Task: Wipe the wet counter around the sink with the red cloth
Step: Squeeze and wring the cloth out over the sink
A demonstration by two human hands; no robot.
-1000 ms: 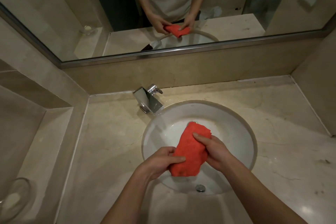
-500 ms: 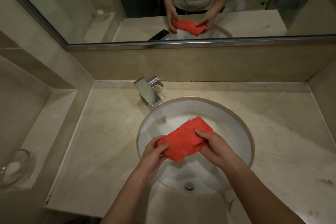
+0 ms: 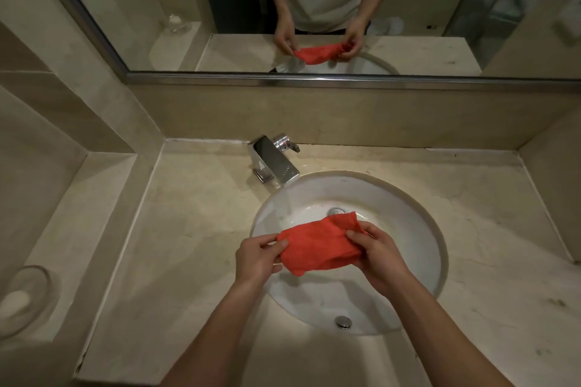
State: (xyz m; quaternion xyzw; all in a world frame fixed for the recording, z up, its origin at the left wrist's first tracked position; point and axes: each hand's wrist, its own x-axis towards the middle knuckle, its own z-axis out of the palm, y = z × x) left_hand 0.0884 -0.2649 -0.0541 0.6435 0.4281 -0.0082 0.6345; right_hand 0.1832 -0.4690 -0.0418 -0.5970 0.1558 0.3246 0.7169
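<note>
**Red cloth held over the basin, counter not yet touched**

Beige marble counter (image 3: pixel 195 229) fills a tiled bathroom alcove, with a round white sink (image 3: pixel 418 217) set into it and a wide mirror (image 3: pixel 163 3) running along the back wall above a low stone upstand. Small shiny patches of water lie on the stone behind the basin, beside the faucet.

Both hands hold the red cloth (image 3: pixel 317 247) in the air above the sink, stretched sideways between them and clear of the counter. The left hand (image 3: pixel 256 261) pinches the cloth's left edge between thumb and curled fingers. The right hand (image 3: pixel 382 261) grips the right end, thumb on top and fingers wrapped under the bunched fabric. The cloth sags a little in the middle, its lower corner hanging toward the bowl.

A square chrome faucet (image 3: pixel 273 165) stands at the sink's back-left rim, its spout reaching toward the basin. A round overflow opening (image 3: pixel 337 210) shows just behind the cloth, and the metal drain (image 3: pixel 342 321) sits at the near side of the bowl, between the two forearms.

On a lower ledge at far left rests a clear glass dish (image 3: pixel 26 298) with a pale bar of soap in it. The mirror reflects the person's pale shirt, both hands and the cloth.
</note>
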